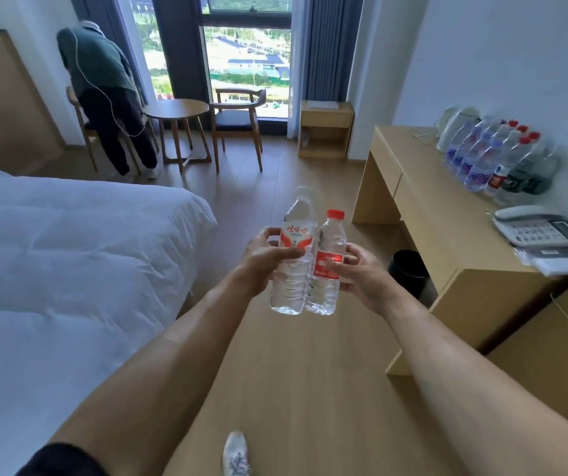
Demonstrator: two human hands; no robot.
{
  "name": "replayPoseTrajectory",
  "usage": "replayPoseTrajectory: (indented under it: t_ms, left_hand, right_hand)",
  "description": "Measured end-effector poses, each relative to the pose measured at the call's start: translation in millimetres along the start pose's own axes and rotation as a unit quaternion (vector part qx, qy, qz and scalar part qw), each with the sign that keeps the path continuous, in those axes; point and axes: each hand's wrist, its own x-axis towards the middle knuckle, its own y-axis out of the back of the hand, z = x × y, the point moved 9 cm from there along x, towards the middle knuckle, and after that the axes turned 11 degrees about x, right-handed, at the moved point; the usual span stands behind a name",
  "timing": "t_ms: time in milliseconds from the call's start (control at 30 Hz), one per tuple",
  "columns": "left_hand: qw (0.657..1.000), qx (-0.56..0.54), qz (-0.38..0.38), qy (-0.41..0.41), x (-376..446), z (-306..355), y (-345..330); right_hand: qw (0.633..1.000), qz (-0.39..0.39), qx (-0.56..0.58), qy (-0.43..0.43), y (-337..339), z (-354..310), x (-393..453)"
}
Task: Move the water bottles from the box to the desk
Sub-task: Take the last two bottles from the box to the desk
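Only one label really reads: the taller bottle point(291, 255) with the clear cap has red Chinese characters "娃哈哈" on its white-and-red label. The shorter red-capped bottle point(325, 266) has a red label with white print, too blurry to make out. The purple-labelled bottles on the bench point(471, 159) show lettering, also unreadable.

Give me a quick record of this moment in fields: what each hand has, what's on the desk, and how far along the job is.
left hand: grips clear-capped bottle, upright
right hand: grips red-capped bottle, upright
bottles: side by side, above the floor
desk: cluster of bottles at the wall, kettle behind, telephone nearer
box: not in view
progress: two bottles in transit, not yet on the desk
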Motion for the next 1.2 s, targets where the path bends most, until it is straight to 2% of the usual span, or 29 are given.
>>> replayPoseTrajectory:
  t_ms: [200,433,567,867,1200]
  left_hand:
    - [0.999,0.0,-0.051,0.002,132.7,8.4,-19.6]
    - [0.991,-0.015,-0.134,0.002,289.7,52.5,-44.4]
    - [0.983,0.005,-0.181,0.0,356.8,75.7,-80.4]
    - [0.956,0.061,-0.286,-0.007,486.1,89.2,-210.7]
    - [0.916,0.109,-0.386,0.002,618.2,108.5,-388.7]
  right_hand:
    - [0.999,0.051,-0.01,0.014,42.8,-21.0,106.6]
    - [0.99,0.129,-0.041,0.033,82.6,-74.5,230.0]
    - [0.979,0.189,-0.06,0.051,121.2,-101.4,274.2]
    - [0.944,0.319,-0.009,0.087,254.4,-126.1,340.8]
    - [0.906,0.41,0.043,0.095,429.8,-160.5,401.4]
